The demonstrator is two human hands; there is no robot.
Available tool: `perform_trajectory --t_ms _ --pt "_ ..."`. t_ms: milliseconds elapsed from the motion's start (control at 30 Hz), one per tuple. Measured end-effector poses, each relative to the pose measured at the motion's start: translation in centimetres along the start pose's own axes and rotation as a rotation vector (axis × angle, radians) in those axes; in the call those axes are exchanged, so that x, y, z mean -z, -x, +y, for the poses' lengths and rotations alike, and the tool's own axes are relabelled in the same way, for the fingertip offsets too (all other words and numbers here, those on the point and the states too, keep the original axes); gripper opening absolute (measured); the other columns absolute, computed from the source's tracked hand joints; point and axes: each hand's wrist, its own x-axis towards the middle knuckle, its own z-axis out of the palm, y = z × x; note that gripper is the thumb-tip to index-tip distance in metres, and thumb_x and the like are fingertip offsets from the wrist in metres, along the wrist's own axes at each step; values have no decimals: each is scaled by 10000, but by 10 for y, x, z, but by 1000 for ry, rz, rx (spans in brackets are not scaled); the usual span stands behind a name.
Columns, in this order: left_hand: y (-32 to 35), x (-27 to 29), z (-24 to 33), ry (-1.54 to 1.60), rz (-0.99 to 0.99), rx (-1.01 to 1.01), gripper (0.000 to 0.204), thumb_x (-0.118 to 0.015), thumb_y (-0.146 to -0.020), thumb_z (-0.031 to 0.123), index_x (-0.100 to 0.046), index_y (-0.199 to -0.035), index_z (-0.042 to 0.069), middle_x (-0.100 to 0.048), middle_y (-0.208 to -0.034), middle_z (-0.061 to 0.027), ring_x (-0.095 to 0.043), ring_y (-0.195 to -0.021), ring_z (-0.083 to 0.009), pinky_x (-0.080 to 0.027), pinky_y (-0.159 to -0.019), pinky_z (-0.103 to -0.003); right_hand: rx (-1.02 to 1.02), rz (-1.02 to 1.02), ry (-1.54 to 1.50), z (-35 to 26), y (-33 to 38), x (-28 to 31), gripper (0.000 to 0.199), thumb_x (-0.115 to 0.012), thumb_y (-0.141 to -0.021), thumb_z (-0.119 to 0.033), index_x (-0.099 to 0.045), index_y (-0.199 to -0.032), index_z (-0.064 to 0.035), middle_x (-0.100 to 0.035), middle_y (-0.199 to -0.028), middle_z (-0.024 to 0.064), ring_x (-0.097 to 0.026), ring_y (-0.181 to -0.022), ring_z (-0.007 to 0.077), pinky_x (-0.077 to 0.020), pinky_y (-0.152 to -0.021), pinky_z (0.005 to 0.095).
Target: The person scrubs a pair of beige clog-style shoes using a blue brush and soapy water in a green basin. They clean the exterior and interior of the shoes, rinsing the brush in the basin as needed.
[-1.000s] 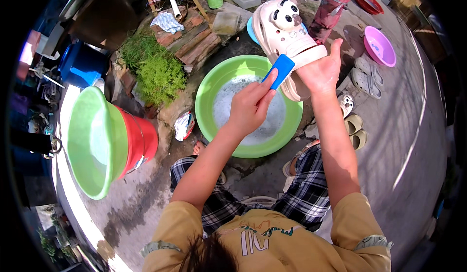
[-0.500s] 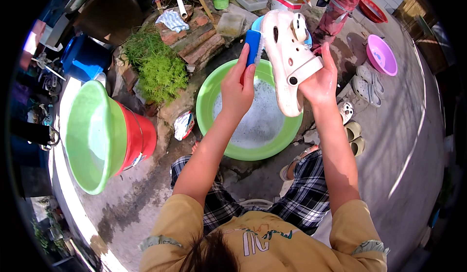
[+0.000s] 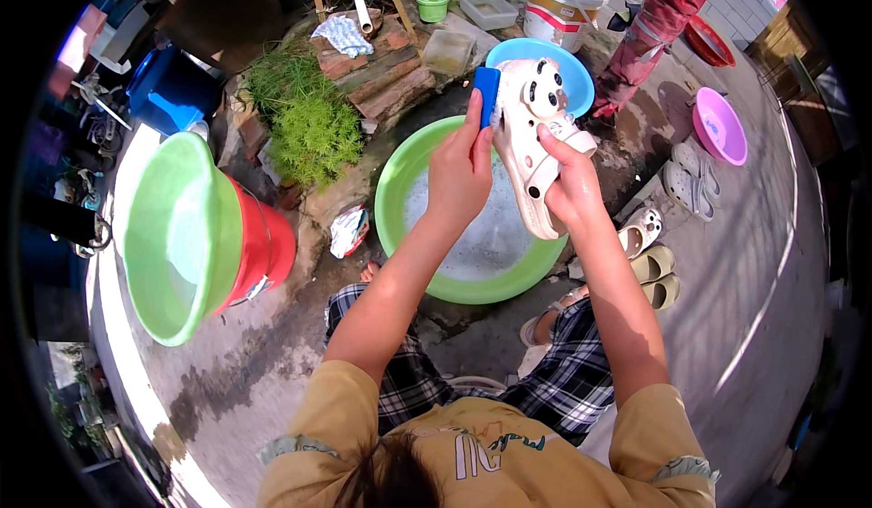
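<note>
My left hand is closed around a blue scrubbing brush, whose pale bristles meet the left side of a white clog. The clog, with black-and-white charms on its top, is tilted and held up by my right hand, thumb over the strap and fingers hidden behind it. Below both hands lies a light green basin of sudsy water. Just behind the clog stands a light blue basin, partly covered by it.
At left, a green basin rests tilted against a red bucket. Several clogs line the right side near a pink basin. A white bucket, bricks and green plants are at the back.
The clog has turned so its charms show more, and it sits slightly lower. My right thumb now lies over its strap. The brush has shifted a little right and down with my left hand.
</note>
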Motion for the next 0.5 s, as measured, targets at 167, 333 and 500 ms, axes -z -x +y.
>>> perform_trajectory --t_ms 167,333,500 --pt "25 -9 6 -104 -73 -1 457 -442 -913 122 -346 -1357 71 -551 -717 -193 -514 -570 -255 -423 -572 -331 15 -10 81 3 -7 -2 450 -534 -847 -8 -387 -1272 11 -508 -1223 136 -540 -1079 240 -457 -906 367" --pt "-9 15 -1 -73 -16 146 463 -376 -929 124 -281 -1373 31 -545 -723 -215 -554 -633 -304 -423 -613 -376 150 11 522 32 2 -19 590 -567 -818 1 -293 -1340 -1 -434 -1303 111 -419 -1208 216 -335 -1003 330" --pt "29 -8 11 -33 -235 184 522 -343 -933 111 -146 -1412 39 -576 -833 -254 -580 -732 -380 -438 -660 -407 95 -47 337 19 -13 -3 560 -515 -817 41 -296 -1331 6 -465 -1272 122 -467 -1165 227 -372 -974 333"
